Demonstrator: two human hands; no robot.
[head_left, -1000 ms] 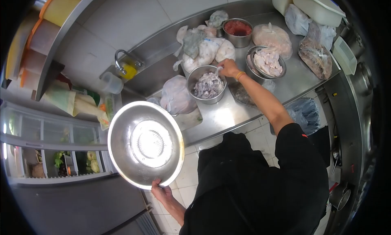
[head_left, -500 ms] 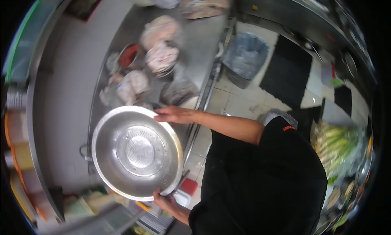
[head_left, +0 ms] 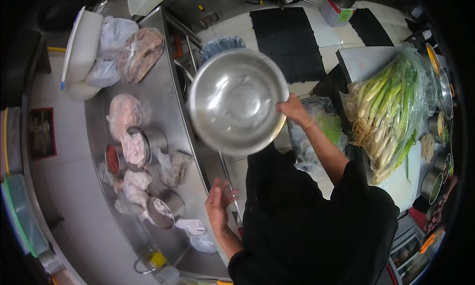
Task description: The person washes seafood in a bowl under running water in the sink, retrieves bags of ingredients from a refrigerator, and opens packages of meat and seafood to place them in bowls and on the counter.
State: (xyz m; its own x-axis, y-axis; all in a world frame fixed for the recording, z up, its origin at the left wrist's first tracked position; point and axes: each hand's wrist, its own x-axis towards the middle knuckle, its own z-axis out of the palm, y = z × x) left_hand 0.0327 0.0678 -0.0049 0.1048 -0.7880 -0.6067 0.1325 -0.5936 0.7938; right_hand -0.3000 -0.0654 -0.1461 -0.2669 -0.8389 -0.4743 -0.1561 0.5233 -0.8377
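A wide metal colander [head_left: 232, 112] is held up in the air over the floor beside the steel counter, its round face turned toward me. My right hand [head_left: 295, 110] grips its rim on the right side, fingers closed. The base looks smeared, so its holes do not show clearly now. Lower and to the left, my left hand [head_left: 218, 201] is open and empty, with fingers apart, near the counter edge and away from the colander. Nearest to it on the counter are a metal pot [head_left: 175, 206] and a plastic bag of dark contents [head_left: 172, 169].
On the steel counter [head_left: 148, 99] stand a pot of pale meat [head_left: 134, 149], a container of red paste [head_left: 113, 159] and bagged meat [head_left: 141, 55]. A lined bin [head_left: 220, 45] sits behind the colander. Bagged leeks [head_left: 386, 112] lie on the right-hand worktop. Black mats [head_left: 287, 43] cover floor tiles.
The colander has moved off the counter side, rightward and up in view, with my right hand. My left hand has let go of its rim. The view has turned toward the right.
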